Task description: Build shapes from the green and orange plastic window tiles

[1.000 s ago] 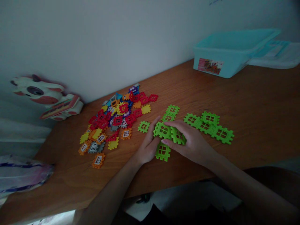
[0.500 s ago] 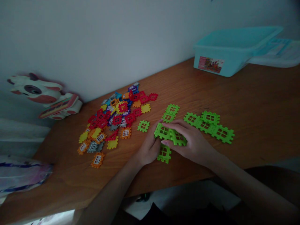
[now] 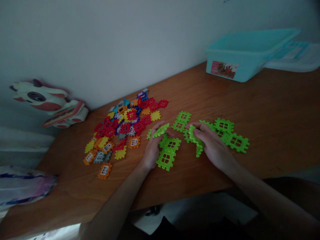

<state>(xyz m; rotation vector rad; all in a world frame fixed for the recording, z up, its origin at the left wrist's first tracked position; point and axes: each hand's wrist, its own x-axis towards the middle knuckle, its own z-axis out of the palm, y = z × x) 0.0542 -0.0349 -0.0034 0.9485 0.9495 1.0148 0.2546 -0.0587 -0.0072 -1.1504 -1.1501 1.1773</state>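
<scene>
My left hand (image 3: 151, 151) is closed around joined green window tiles (image 3: 169, 152); two of them hang face-on to me, and another tilts up at the fingertips. In my right hand (image 3: 212, 143), green window tiles (image 3: 196, 141) are pinched between thumb and fingers and seen nearly edge-on. A gap separates the two held groups. Behind them a joined pair of green tiles (image 3: 181, 121) lies flat on the table. More joined green tiles (image 3: 226, 136) lie beyond my right hand, which partly covers them. A further green tile is mostly hidden behind my left hand.
A heap of red, yellow, orange, blue and grey tiles (image 3: 130, 115) spreads over the wooden table (image 3: 185, 88) at left. By the wall stands a toy cow (image 3: 47, 100) with a keyboard. A turquoise bin (image 3: 246, 58) is at the back right; a plastic bag (image 3: 25, 185) lies at far left.
My hands have moved apart, each with green tiles. The tiles were together between both hands before; my right hand has turned its group edge-on.
</scene>
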